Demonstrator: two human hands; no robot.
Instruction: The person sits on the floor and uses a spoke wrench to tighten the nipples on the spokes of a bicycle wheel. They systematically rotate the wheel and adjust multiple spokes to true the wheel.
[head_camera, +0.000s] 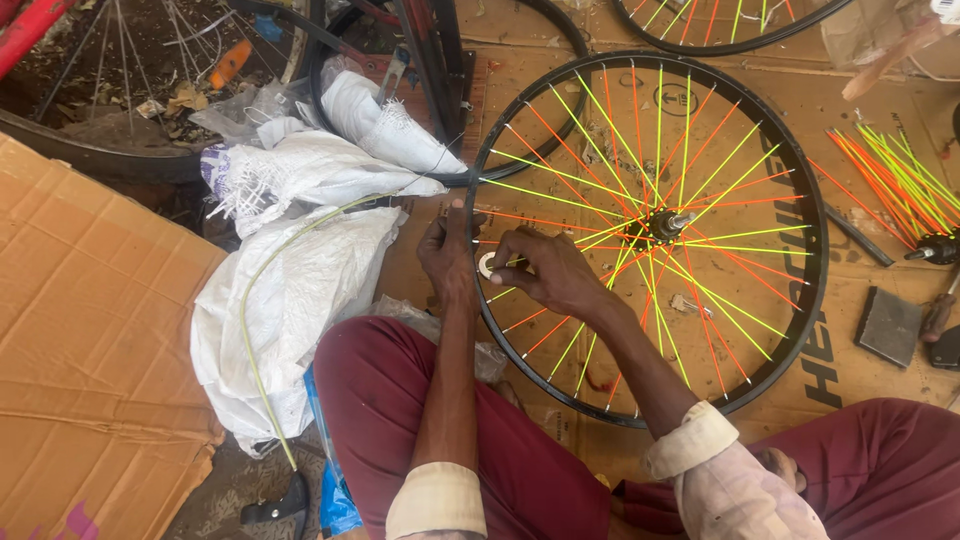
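The wheel (650, 235) is lying flat on cardboard (100, 330) before the knees. The left hand (447, 255) is gripping the rim (478, 300); the right hand (545, 272) is pinching a small round tool (487, 265) at a spoke end. Steadying the rim firmly and turning in small, even amounts seems wise.

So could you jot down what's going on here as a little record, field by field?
Setting: cardboard sheet spread on the ground
Main thing: black bicycle wheel lying flat, with orange and yellow-green spokes
Hub: hub at the wheel's centre
Left hand: left hand gripping the rim at the wheel's left edge
Right hand: right hand over the spokes beside it, pinching a small round tool
Nearby: loose spokes to the right, white sacks to the left
Grip on tool: shut, exact tool too small to tell
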